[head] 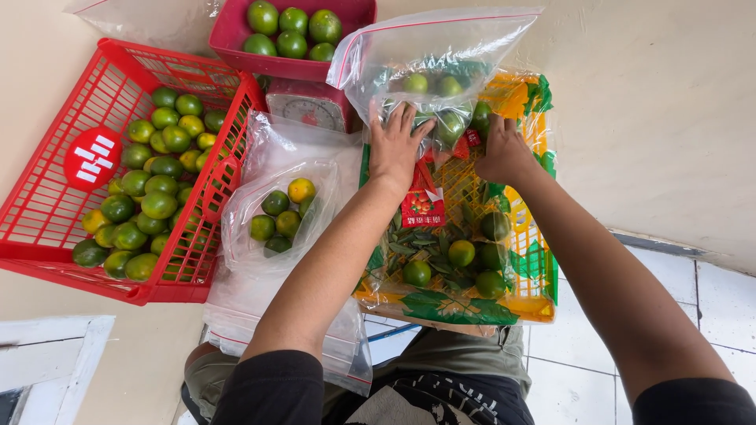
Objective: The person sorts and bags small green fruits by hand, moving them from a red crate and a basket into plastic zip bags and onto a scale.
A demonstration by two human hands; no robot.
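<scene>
My left hand (396, 145) lies flat with fingers spread against a clear zip bag (441, 55) that holds a few green citrus fruits (449, 124). My right hand (502, 149) is curled at the bag's lower right edge, over the far end of a yellow mesh crate (529, 303). The crate holds several green and yellowish citrus fruits (461, 253) and loose green leaves. A red paper tag (422, 203) hangs just below my left wrist.
A red plastic basket (63, 110) full of green citrus stands at the left. Another clear bag (279, 212) with a few fruits lies between basket and crate. A red bowl (236, 35) of citrus sits on a small scale (309, 110) at the back. Tiled floor shows at lower right.
</scene>
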